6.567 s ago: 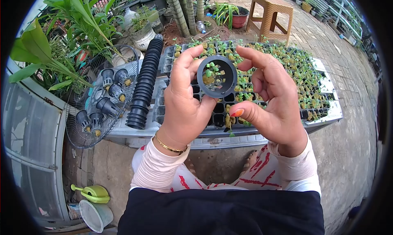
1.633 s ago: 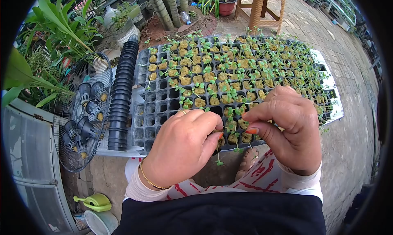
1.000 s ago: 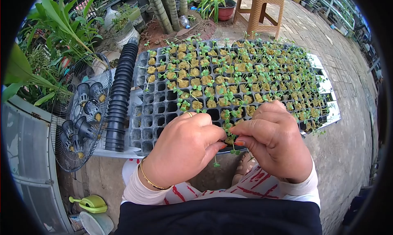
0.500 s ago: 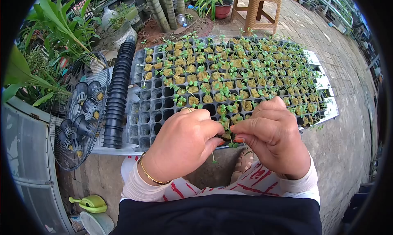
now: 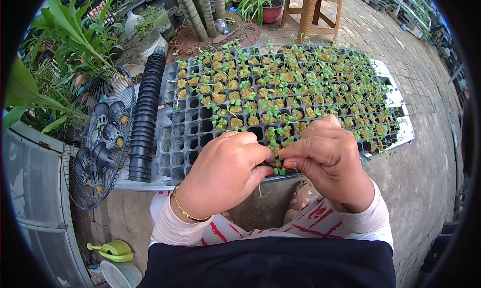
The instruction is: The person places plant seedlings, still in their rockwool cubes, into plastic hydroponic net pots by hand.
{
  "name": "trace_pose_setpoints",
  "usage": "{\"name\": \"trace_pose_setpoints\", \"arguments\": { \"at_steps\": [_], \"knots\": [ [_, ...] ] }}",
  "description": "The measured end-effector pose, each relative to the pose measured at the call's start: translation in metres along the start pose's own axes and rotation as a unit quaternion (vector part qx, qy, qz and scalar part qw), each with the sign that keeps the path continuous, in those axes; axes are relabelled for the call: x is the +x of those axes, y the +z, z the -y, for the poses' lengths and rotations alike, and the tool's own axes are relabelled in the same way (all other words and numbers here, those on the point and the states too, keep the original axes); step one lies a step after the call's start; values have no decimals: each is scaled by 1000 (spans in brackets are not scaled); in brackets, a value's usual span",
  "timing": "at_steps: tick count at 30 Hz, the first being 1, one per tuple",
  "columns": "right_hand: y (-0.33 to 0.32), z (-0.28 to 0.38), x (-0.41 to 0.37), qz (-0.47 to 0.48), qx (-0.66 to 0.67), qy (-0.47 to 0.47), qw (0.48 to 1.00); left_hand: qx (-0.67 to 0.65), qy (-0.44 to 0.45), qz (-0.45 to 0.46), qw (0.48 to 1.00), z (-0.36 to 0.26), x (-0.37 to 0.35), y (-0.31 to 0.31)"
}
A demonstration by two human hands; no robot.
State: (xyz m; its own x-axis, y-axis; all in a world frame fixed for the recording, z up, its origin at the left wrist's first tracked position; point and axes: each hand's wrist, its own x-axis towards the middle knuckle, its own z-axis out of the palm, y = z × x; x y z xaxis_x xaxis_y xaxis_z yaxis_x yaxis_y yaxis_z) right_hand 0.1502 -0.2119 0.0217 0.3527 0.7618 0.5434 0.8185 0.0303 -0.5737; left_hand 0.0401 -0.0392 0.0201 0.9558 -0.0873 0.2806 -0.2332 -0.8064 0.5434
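Observation:
At the front edge of the black seedling tray (image 5: 178, 173), my left hand (image 5: 223, 167) is closed in a pinch, thumb against fingers. A thin seedling stem (image 5: 260, 190) hangs below its fingertips. My right hand (image 5: 328, 160) pinches from the other side, its fingertips almost meeting the left ones. Another fine stem shows just under the right thumb. Between the hands sits a front-row seedling (image 5: 274, 160) with small green leaves, partly covered by my fingers. Many tray cells hold tan sponge plugs (image 5: 236, 123) with sprouts.
Left of the tray lies a long stack of black net cups (image 5: 144, 117). A wire basket (image 5: 92, 200) beside it holds several net cups with plugs. A tan plastic stool (image 5: 313, 12) stands behind, and a green watering can (image 5: 114, 250) is on the ground at lower left.
My right hand has shifted slightly left, bringing its fingertips closer to the left hand. The left hand keeps its pinch at nearly the same spot.

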Motion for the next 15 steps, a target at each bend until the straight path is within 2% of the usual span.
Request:
{"name": "trace_pose_setpoints", "arguments": {
  "at_steps": [3, 9, 15],
  "knots": [
    [-1, 3, 0, -11, 8, -2, 1000, -8, -2, -3, 1000, 0, 0, 1],
    [0, 5, -6, 33, -77, -20, 996, -9, 1, -5, 1000, 0, 1, 2],
    [9, -8, -14, -23, -49, -83, 995, -28, 12, -21, 999, 3, 1, 3]
  ]
}}
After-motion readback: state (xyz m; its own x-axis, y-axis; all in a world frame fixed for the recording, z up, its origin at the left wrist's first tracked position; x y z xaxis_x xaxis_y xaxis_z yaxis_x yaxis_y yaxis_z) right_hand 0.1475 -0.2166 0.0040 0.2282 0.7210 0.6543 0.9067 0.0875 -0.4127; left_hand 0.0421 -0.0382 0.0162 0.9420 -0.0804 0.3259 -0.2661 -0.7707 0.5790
